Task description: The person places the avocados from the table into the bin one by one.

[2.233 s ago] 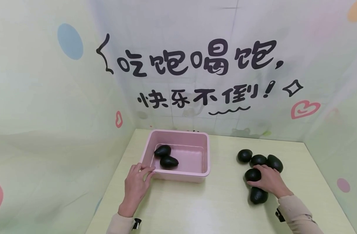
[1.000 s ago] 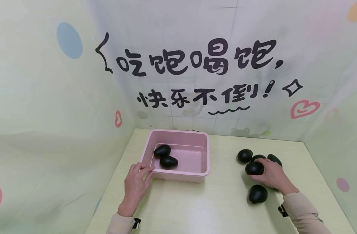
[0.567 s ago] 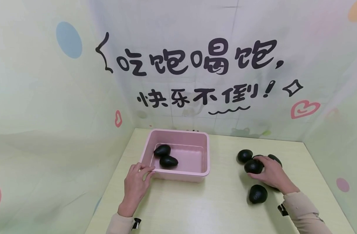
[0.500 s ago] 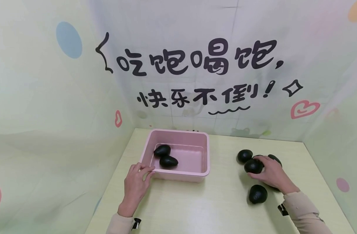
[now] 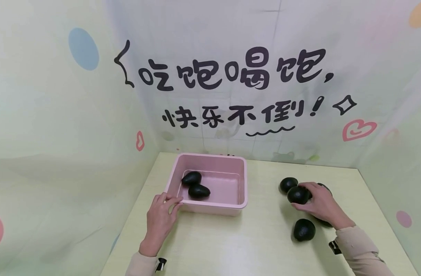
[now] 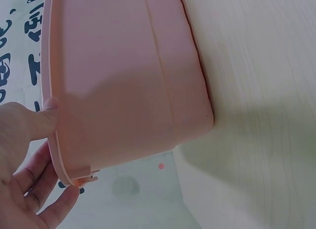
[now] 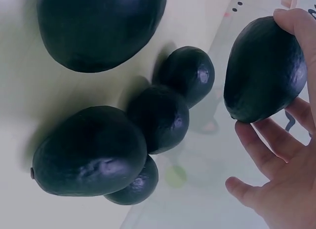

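My left hand (image 5: 161, 216) holds the near-left corner of a pink plastic bin (image 5: 210, 210); in the left wrist view its thumb (image 6: 47, 119) lies on the rim, with the fingers around the corner. Inside the bin, two dark avocados (image 5: 199, 191) lie side by side at the left. My right hand (image 5: 319, 201) grips another dark avocado (image 7: 264, 71) between thumb and fingertips, raised off the table. Several more avocados lie below and around it, among them one nearer the front (image 5: 304, 230) and one behind (image 5: 288, 184). My hand partly hides others in the head view.
The pale wooden table (image 5: 231, 245) is enclosed by printed cloth on the back and both sides. Black lettering (image 5: 257, 69) marks the back cloth (image 5: 217, 30). Table surface lies between the bin and the avocado group.
My right hand has lifted an avocado from the group and shifted it slightly away from me, uncovering an avocado partly under the wrist. My left hand and the bin have stayed put.
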Demonstrator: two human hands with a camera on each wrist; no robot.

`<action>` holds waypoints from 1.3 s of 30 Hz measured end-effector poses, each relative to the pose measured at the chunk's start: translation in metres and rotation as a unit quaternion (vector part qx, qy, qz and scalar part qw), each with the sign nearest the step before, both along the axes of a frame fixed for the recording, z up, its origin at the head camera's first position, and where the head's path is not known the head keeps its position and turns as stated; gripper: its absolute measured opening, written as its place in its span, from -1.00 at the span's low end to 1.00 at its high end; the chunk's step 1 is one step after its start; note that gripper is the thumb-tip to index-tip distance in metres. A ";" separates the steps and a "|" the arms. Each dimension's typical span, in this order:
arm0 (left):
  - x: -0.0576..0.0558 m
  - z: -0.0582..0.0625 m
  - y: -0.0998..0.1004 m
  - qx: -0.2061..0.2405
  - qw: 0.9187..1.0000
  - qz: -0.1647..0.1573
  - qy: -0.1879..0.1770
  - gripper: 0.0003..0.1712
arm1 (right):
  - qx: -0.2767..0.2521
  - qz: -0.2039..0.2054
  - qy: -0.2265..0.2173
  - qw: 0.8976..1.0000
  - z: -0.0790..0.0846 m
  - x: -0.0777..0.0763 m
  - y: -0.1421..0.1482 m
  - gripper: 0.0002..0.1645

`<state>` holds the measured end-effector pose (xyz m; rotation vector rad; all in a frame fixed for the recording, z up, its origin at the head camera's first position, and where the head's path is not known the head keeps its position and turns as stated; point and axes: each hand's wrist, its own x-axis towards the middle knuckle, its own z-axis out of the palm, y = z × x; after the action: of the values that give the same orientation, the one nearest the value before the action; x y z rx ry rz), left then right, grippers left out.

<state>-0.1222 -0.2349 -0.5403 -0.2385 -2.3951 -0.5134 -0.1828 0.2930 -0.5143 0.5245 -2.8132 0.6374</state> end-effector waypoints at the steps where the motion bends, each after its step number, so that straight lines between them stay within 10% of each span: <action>1: 0.000 0.000 0.000 0.001 1.000 0.001 -0.002 -0.71 | -0.001 0.001 0.004 1.000 0.001 0.000 0.000 -0.15; 39: 0.000 0.000 0.001 0.005 1.000 -0.002 0.001 -0.70 | -0.031 0.050 0.028 0.998 0.031 -0.007 -0.027 -0.18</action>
<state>-0.1221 -0.2341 -0.5401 -0.2399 -2.3894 -0.5268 -0.1896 0.2658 -0.4832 0.6628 -2.7188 0.7156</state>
